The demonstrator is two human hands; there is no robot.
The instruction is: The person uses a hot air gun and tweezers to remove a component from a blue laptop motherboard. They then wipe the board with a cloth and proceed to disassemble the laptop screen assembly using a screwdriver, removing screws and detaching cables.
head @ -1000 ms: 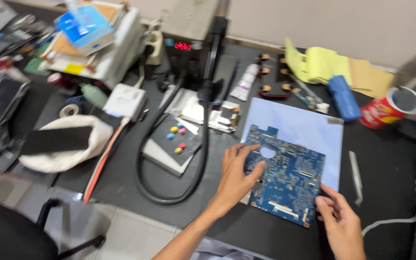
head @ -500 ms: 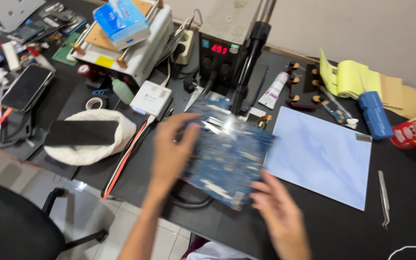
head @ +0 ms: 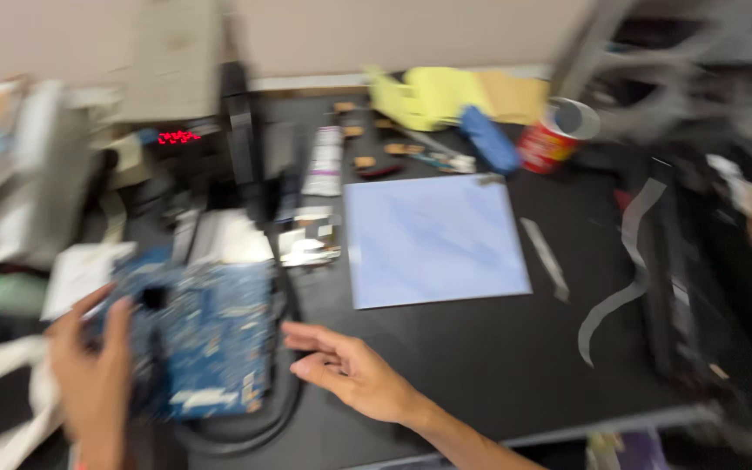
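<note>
The left hand (head: pixel 97 374) grips the blue circuit board (head: pixel 202 339) near the bench's (head: pixel 480 365) front-left edge; the right hand (head: pixel 350 370) hovers open, empty. Support both edges, avoid the components.

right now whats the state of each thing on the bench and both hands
blue circuit board: flat on the bench, left edge under the left hand
left hand: fingers on the board's left edge
right hand: open, empty, just right of the board
pale blue mat: flat, nothing on it
red can: upright
red number display: lit
</note>
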